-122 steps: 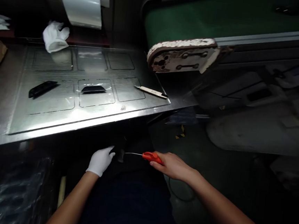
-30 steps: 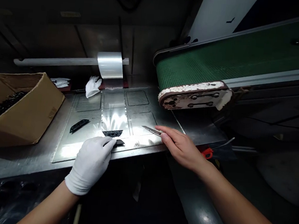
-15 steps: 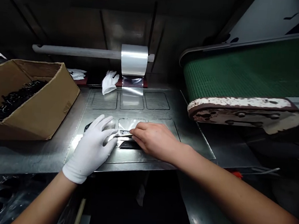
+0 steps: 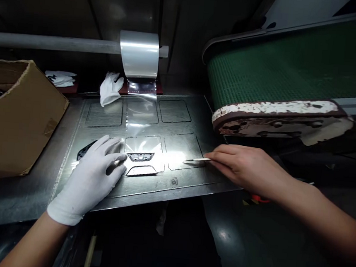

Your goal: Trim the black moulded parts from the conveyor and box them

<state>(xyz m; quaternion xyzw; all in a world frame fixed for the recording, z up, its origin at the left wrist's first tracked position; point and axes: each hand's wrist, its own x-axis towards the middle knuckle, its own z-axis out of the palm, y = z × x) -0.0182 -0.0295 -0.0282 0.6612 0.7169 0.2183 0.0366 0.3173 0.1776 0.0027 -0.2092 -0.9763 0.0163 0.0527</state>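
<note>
My left hand point(image 4: 91, 176), in a white glove, rests on the metal sheet with its fingers stretched out. Its thumb and fingertips are beside a small black trapezoid plastic part point(image 4: 140, 157), lying on the clear film point(image 4: 138, 140). Just below that part is a shiny trapezoid shape point(image 4: 142, 171) with a dark outline. Another black piece point(image 4: 84, 151) shows partly from behind the glove. Bare, my right hand point(image 4: 240, 166) pinches a slim pale tool point(image 4: 197, 159) with a dark pointed tip, apart from the black part. Whether it is a knife or tweezers, I cannot tell.
A film roll point(image 4: 139, 55) hangs on a bar behind the metal sheet point(image 4: 148, 185) with outlined rectangles. White gloves point(image 4: 110, 89) lie near it. At left stands a cardboard box point(image 4: 26, 124) with black parts. A green conveyor belt point(image 4: 283, 72) juts in at right.
My right hand has moved right with the slim tool, away from the black part and my left hand. The black part is now uncovered. The view has shifted, so the bench appears further left.
</note>
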